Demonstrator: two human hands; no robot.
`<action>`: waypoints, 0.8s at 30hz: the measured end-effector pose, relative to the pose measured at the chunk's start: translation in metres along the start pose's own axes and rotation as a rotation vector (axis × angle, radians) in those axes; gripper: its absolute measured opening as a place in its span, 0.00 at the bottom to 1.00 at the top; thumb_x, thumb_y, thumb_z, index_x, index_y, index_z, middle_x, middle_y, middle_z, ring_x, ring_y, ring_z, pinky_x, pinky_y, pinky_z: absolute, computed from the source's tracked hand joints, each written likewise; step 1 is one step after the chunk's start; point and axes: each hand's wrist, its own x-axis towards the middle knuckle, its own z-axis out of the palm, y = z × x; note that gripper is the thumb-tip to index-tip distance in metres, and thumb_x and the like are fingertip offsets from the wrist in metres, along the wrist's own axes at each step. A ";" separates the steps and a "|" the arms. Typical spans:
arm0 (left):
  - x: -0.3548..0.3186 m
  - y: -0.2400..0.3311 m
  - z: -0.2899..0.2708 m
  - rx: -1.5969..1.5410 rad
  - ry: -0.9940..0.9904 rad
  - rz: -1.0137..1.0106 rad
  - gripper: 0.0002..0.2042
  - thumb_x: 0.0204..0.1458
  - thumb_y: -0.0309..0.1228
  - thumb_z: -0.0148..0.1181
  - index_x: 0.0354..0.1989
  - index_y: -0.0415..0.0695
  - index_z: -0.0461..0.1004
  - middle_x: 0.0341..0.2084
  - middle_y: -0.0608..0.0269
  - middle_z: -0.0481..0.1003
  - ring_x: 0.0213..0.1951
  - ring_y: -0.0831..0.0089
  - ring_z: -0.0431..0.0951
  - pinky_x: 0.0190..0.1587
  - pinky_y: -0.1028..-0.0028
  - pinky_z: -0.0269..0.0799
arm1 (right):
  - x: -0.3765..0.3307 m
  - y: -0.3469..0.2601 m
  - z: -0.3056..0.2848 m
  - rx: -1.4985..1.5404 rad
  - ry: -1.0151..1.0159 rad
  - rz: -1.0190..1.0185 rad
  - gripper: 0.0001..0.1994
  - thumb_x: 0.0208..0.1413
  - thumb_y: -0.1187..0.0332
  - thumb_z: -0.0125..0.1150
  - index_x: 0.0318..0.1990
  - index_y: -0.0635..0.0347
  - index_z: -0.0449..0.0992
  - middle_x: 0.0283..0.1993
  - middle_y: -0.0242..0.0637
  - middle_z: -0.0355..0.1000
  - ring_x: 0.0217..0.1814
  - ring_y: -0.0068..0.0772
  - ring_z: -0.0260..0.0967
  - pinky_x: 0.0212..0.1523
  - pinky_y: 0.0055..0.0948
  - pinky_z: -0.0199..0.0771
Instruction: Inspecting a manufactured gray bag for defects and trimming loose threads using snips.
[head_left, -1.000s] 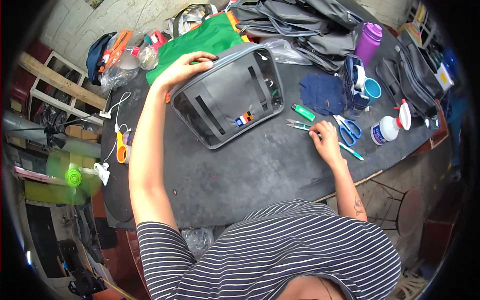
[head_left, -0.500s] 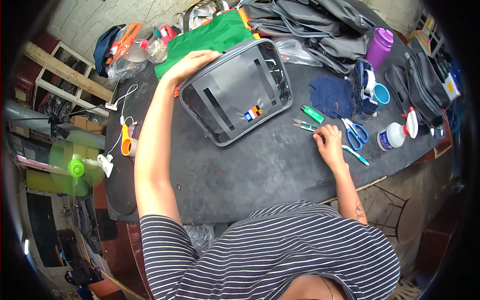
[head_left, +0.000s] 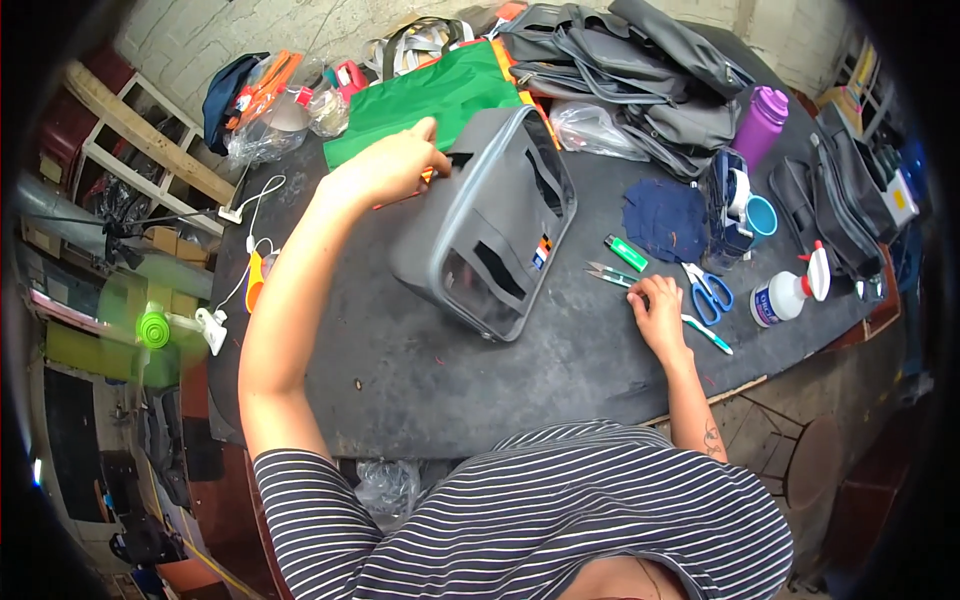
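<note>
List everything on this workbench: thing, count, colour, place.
grey bag: 1, grey, table centre, tipped up
green fabric: 1, green, behind the bag
backpacks: a heap, grey, far side
purple bottle: 1, far right
navy patch: 1, right of the bag
cup: 1, blue
scissors: 1, blue-handled
spray bottle: 1, white, lying down
green lighter: 1
snips: 1, by the right hand
table: 1, black
left hand: on the bag's top edge
right hand: flat on the table
</note>
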 end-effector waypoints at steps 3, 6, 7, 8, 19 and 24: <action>-0.024 0.025 -0.011 0.254 0.131 0.317 0.10 0.38 0.32 0.65 0.31 0.45 0.76 0.40 0.59 0.65 0.52 0.59 0.62 0.53 0.63 0.60 | 0.004 0.000 -0.001 0.009 0.052 -0.010 0.03 0.45 0.73 0.61 0.29 0.59 0.74 0.31 0.33 0.68 0.40 0.39 0.62 0.43 0.36 0.56; -0.039 0.049 -0.010 0.327 0.408 0.585 0.10 0.42 0.34 0.63 0.31 0.44 0.73 0.44 0.60 0.66 0.53 0.59 0.62 0.54 0.63 0.58 | 0.009 0.002 -0.004 0.012 0.130 -0.026 0.03 0.45 0.73 0.61 0.28 0.59 0.74 0.30 0.33 0.67 0.39 0.38 0.62 0.42 0.35 0.56; -0.040 0.054 -0.008 0.363 0.398 0.526 0.10 0.44 0.35 0.61 0.31 0.43 0.72 0.41 0.60 0.67 0.51 0.60 0.63 0.53 0.63 0.58 | 0.011 0.003 -0.005 0.037 0.159 -0.025 0.03 0.46 0.73 0.61 0.28 0.58 0.74 0.30 0.33 0.67 0.38 0.38 0.62 0.42 0.35 0.57; -0.041 0.056 -0.006 0.402 0.465 0.536 0.10 0.45 0.35 0.60 0.31 0.43 0.71 0.38 0.61 0.68 0.50 0.60 0.64 0.52 0.64 0.58 | 0.013 0.003 -0.006 0.042 0.177 -0.039 0.02 0.46 0.74 0.61 0.28 0.58 0.74 0.30 0.33 0.67 0.38 0.38 0.62 0.42 0.35 0.57; -0.049 0.021 0.029 0.176 0.709 -0.088 0.12 0.49 0.38 0.59 0.25 0.42 0.72 0.21 0.58 0.72 0.34 0.61 0.68 0.41 0.65 0.56 | 0.022 -0.033 0.006 0.240 0.103 -0.101 0.03 0.47 0.74 0.61 0.29 0.59 0.73 0.31 0.33 0.70 0.39 0.36 0.63 0.44 0.34 0.58; -0.046 0.014 0.055 -0.074 0.580 -0.104 0.09 0.52 0.35 0.55 0.29 0.42 0.75 0.24 0.57 0.72 0.36 0.61 0.68 0.42 0.66 0.57 | 0.038 -0.075 0.024 0.458 -0.046 -0.190 0.06 0.51 0.69 0.60 0.30 0.62 0.74 0.31 0.37 0.70 0.38 0.36 0.64 0.40 0.31 0.63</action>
